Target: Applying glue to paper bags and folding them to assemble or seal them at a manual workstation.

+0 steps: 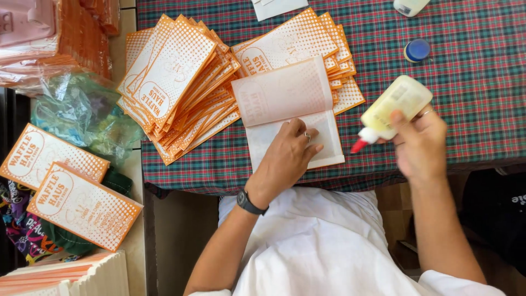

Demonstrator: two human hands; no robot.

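Orange-and-white printed paper bags lie fanned in two flat stacks point(181, 82) on the bench, which is covered with a green and red plaid cloth point(471, 98). In front of them, near the bench's front edge, one pale flat paper bag point(285, 98) lies blank side up with its bottom flap turned back. The left hand point(285, 156) rests palm down on that bag's lower part, fingers point(298, 129) spread flat and pressing the paper, gripping nothing. The right hand point(419, 145) hovers just off the bag's right edge, its fingers clamped around a pale yellow plastic glue bottle point(394, 107), red nozzle tilted down toward the bag; the picture is slightly blurred there.

No glue line can be made out on the open bag, so this piece looks unfinished. A blue round cap point(417, 49) sits apart on the cloth. Two more orange printed bags point(66, 192) lie to the left, off the bench, and whether these are finished cannot be told.
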